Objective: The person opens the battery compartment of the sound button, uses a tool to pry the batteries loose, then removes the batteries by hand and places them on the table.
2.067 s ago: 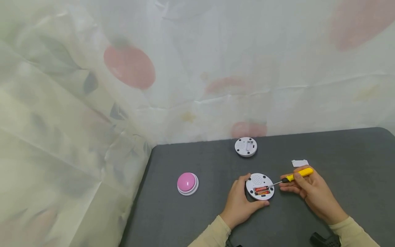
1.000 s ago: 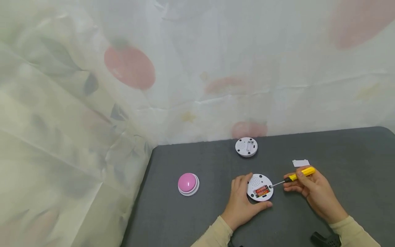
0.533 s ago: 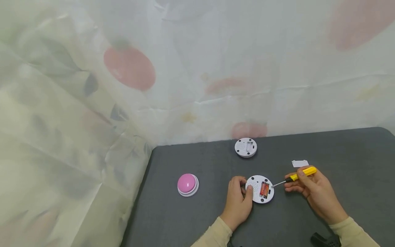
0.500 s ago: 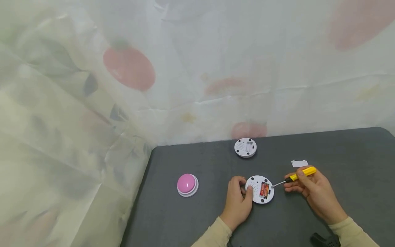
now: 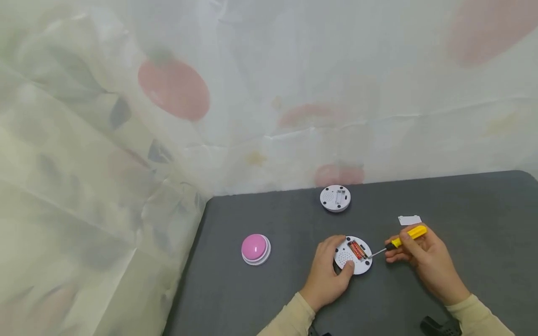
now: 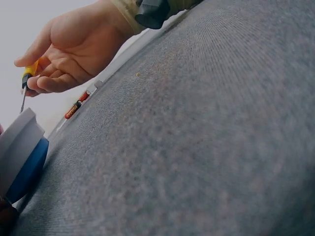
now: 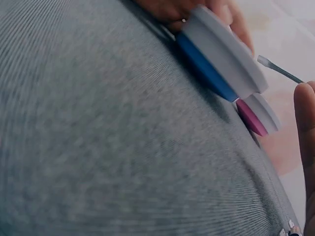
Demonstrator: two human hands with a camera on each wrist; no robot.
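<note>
My left hand (image 5: 325, 280) grips a round white button buzzer (image 5: 362, 268) that lies upside down in the head view, thumb on its near edge and fingers on its far side. Two red batteries (image 5: 357, 250) sit in its bare compartment, beside speaker holes. The wrist views show its blue button (image 7: 204, 69) underneath, facing the table. My right hand (image 5: 435, 268) pinches a yellow-handled screwdriver (image 5: 414, 233). The flat screwdriver tip (image 7: 264, 61) points at the buzzer's right edge, close over its underside.
Beyond the buzzer lies a second white buzzer (image 5: 335, 198), upside down, its battery slot bare. A pink-topped buzzer (image 5: 255, 249) stands upright at left. Past my right fingers is a white battery cover (image 5: 409, 220). Red batteries (image 6: 77, 104) lie on the table in the left wrist view.
My left hand has turned the buzzer counterclockwise, shifting its grip along the rim; the speaker holes have swung from the far side to the near left. The screwdriver stays at the right edge.
</note>
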